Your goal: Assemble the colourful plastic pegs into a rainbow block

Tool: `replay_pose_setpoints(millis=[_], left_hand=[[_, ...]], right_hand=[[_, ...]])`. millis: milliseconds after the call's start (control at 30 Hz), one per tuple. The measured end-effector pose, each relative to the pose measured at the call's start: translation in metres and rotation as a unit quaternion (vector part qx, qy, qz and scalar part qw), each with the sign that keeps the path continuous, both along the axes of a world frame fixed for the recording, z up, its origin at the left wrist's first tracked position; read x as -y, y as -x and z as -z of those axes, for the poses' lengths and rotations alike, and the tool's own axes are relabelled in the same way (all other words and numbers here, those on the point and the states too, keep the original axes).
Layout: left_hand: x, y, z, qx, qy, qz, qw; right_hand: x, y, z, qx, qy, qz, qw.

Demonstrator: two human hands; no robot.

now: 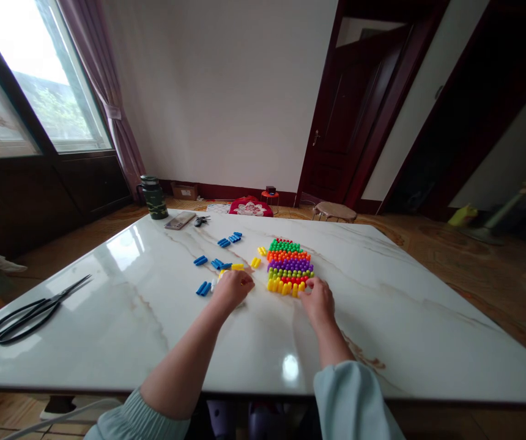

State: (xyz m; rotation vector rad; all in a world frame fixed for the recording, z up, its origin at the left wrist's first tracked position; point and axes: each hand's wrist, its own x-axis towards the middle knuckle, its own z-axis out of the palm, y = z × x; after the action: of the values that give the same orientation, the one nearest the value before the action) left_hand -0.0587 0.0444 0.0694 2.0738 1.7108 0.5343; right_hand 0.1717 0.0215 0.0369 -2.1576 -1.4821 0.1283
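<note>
Yellow pieces (285,286) form the near row of a multicoloured block (289,266) on the pale marbled table (405,318), and from where I stand that block sits between the person's two hands, slightly beyond them. The right hand (318,300) is at its near right corner, fingers bent against the end of the yellow row; I can't tell whether they grip a piece. The left hand (234,288) is apart from the block, to its left, fingers curled with a speck of yellow at the tips, too small to call a grip. Blue pieces (203,288) lie scattered beside and beyond it.
</note>
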Motion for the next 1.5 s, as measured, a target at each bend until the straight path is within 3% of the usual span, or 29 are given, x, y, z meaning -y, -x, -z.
replay_pose_setpoints(millis=[200,400,500,567,700,767,900,1367,1500], left_hand=[[0.014,0.001,0.001,-0.079,0.064,0.039,0.994],[0.008,0.014,-0.001,-0.161,0.086,-0.084,0.980],[0.000,0.017,-0.001,-0.162,0.051,-0.128,0.977],[-0.005,0.014,0.003,-0.145,-0.013,-0.104,0.984],[-0.014,0.003,0.027,-0.132,-0.145,0.026,0.980],[-0.018,0.000,0.040,-0.149,-0.129,0.051,0.979],[-0.022,-0.001,0.052,-0.177,-0.082,0.020,0.981],[-0.018,-0.002,0.045,-0.154,-0.142,-0.007,0.978],[-0.018,0.000,0.051,-0.165,-0.100,0.030,0.981]], right_hand=[[0.006,0.006,-0.007,-0.012,0.125,-0.038,0.991],[0.009,0.019,-0.014,-0.019,0.121,-0.070,0.990],[0.012,0.029,-0.018,-0.024,0.106,-0.091,0.990],[0.014,0.036,-0.019,-0.028,0.093,-0.111,0.989],[0.015,0.049,-0.017,-0.051,0.070,-0.167,0.982],[0.014,0.052,-0.013,-0.062,0.064,-0.190,0.978],[0.012,0.054,-0.007,-0.076,0.058,-0.210,0.973],[0.015,0.060,-0.008,-0.075,0.069,-0.228,0.968],[0.016,0.062,-0.007,-0.074,0.078,-0.239,0.965]])
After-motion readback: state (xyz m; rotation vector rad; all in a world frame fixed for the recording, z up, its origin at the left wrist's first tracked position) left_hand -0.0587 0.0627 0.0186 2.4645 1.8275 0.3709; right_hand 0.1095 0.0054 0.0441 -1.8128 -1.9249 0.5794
